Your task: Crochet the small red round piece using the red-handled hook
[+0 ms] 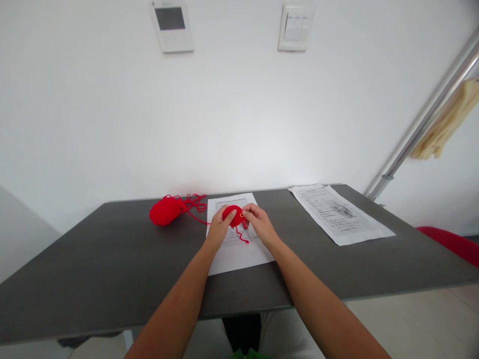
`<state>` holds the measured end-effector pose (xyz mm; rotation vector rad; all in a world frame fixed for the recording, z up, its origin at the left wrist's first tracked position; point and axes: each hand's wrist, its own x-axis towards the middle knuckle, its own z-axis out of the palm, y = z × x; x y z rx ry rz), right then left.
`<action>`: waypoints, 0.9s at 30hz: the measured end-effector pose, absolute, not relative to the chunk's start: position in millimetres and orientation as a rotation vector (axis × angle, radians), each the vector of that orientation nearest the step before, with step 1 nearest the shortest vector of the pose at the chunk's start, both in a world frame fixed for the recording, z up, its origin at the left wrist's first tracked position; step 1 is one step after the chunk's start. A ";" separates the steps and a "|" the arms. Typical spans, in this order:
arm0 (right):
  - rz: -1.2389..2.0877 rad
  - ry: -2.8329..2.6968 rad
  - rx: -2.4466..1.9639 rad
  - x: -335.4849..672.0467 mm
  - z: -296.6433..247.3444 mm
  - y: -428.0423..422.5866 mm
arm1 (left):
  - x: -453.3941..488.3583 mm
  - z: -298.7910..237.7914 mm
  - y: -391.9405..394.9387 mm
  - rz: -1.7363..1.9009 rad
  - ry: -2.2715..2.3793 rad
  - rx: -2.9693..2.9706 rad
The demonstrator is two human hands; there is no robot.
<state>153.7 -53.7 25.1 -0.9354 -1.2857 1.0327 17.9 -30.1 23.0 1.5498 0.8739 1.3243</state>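
A small rounded piece of red crochet (234,215) is held above a printed sheet. My left hand (219,227) is closed around its left side, thumb on the front. At its right edge sits a small yellow ring (241,215), which looks like a stitch marker. The fingertips of my right hand (259,222) are pinched together at that ring and edge; exactly how they grip it is too small to make out. A short red yarn tail (241,236) dangles below the piece. Another strand runs left to the red yarn ball (166,210) on the table.
Under my hands lies the printed sheet (234,262) on the dark table (112,264). More printed sheets (339,214) lie at the right. A white wall (239,109) rises behind the table's back edge. At the far right are a metal pole (422,124) and a red chair (449,243).
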 end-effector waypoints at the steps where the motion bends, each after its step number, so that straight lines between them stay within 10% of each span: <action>1: 1.034 -1.285 -0.934 153.7 25.1 -53.7 | 17.9 23.2 -30.3 1.323 0.874 1.550; 27: 1.024 -1.256 -0.928 153.7 22.4 -51.1 | 17.0 17.1 -26.1 1.285 0.860 1.547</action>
